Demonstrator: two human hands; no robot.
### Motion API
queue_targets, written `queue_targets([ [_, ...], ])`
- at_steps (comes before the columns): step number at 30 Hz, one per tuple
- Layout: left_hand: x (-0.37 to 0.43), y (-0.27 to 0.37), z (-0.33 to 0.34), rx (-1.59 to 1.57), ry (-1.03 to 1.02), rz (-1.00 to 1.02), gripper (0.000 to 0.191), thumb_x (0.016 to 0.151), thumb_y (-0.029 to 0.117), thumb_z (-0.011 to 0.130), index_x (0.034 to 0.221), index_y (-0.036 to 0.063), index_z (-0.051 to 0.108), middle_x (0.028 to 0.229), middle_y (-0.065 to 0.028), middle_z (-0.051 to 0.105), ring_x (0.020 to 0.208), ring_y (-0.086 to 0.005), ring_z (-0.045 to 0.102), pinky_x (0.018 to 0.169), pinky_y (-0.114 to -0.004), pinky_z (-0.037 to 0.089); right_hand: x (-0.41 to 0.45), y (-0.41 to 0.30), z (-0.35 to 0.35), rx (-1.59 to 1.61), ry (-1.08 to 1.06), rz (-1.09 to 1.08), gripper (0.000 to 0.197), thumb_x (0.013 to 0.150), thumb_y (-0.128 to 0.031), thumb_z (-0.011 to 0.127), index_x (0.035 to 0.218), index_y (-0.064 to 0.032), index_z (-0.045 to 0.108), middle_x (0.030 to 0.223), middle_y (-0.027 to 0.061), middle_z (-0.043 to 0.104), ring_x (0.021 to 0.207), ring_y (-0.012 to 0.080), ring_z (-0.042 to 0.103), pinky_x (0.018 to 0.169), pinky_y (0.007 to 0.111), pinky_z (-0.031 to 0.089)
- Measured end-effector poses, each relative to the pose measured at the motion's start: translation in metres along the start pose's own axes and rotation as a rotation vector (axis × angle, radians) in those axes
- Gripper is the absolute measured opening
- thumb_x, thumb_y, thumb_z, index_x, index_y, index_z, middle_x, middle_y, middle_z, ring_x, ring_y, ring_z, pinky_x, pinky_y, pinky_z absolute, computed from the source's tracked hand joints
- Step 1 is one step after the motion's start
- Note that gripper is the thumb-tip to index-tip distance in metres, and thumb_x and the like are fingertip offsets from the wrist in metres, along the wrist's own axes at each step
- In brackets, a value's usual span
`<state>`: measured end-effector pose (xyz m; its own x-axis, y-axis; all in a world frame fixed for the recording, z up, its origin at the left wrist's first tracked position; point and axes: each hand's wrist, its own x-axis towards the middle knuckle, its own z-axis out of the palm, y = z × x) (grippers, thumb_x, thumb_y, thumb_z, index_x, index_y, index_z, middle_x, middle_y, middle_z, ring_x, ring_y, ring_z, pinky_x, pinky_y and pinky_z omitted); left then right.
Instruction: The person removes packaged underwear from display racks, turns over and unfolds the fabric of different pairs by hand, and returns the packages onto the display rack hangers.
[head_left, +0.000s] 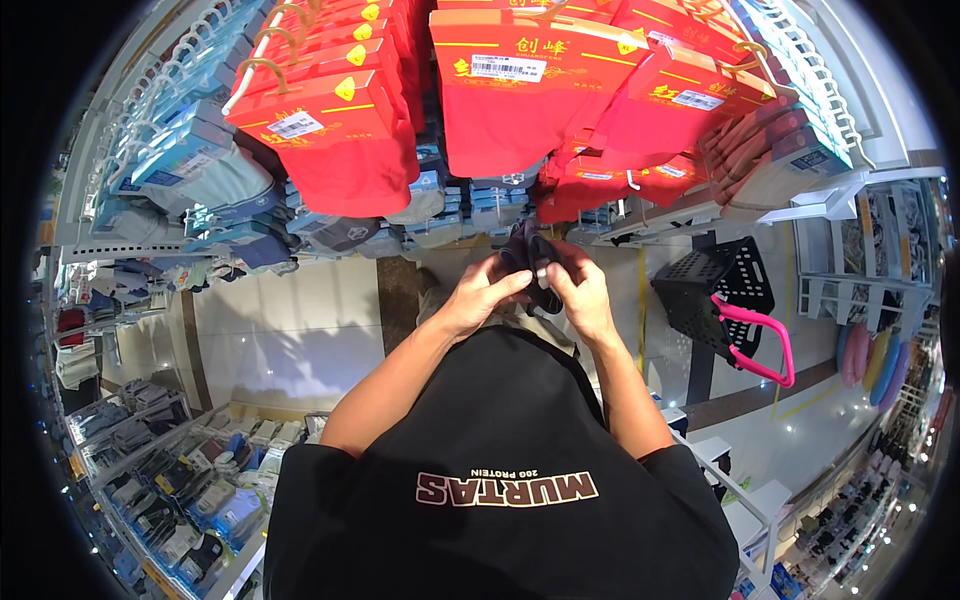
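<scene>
Close in front of my body, both hands hold a bundled dark purple-black cloth item (523, 247), probably a garment. My left hand (484, 291) grips it from the left, thumb across its near side. On the other side my right hand (579, 289) pinches it, with something small and whitish by the thumb, too small to make out. Part of the cloth is hidden behind my fingers. Just beyond hang red garments in red cardboard sleeves (517, 97), which bear price stickers and writing. More red packs (322, 135) hang on a hook to the left.
Blue-boxed garments (184, 161) hang on the left racks, and beige packs (780, 161) on the right. A black shopping basket (712, 300) with a pink handle (776, 337) stands on the tiled floor (289, 322) at right. Packed socks (199, 487) fill a display bin behind me on the left.
</scene>
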<state>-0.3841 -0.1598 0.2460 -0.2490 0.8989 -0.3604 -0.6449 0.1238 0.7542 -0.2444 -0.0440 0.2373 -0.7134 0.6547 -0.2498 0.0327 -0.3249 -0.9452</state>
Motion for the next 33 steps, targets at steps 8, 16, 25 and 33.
queue_targets([
  [8,0.011,-0.005,-0.003,0.189,-0.014,0.013,0.034,0.092,0.017,0.064,0.118,-0.0037,0.056,0.109,-0.0087,0.063,0.099,-0.0154,0.061,0.086,-0.032,0.054,-0.003,-0.011,-0.002,-0.355,-0.087,-0.064,0.069,0.076,-0.024,0.08,0.131,0.0021,0.048,0.113,0.0132,0.061,0.104,0.0189,0.058,0.09,0.032,0.048],
  [16,0.017,-0.012,-0.013,0.134,0.006,-0.009,0.038,0.092,0.006,0.055,0.128,-0.0055,0.05,0.113,-0.0104,0.061,0.098,-0.0176,0.062,0.078,-0.032,0.057,-0.002,-0.007,-0.003,0.174,0.11,0.059,0.03,0.091,-0.012,0.062,0.118,0.0007,0.056,0.097,0.0011,0.065,0.083,0.0085,0.06,0.069,0.022,0.046],
  [25,0.013,-0.002,-0.002,0.107,-0.06,0.042,0.04,0.092,0.01,0.06,0.127,-0.0059,0.052,0.11,-0.0116,0.063,0.093,-0.0181,0.064,0.08,-0.031,0.055,0.004,0.004,-0.009,0.313,0.171,0.015,0.028,0.091,-0.01,0.062,0.116,-0.0003,0.056,0.096,0.0034,0.064,0.079,0.011,0.061,0.069,0.023,0.049],
  [33,0.018,-0.019,-0.006,0.064,-0.059,0.007,0.035,0.091,0.013,0.066,0.121,-0.0019,0.056,0.106,-0.0063,0.064,0.089,-0.0131,0.063,0.078,-0.029,0.054,0.001,0.019,-0.012,-0.175,0.136,-0.02,0.042,0.086,-0.02,0.066,0.116,0.007,0.056,0.099,0.0101,0.065,0.087,0.0144,0.06,0.077,0.03,0.05],
])
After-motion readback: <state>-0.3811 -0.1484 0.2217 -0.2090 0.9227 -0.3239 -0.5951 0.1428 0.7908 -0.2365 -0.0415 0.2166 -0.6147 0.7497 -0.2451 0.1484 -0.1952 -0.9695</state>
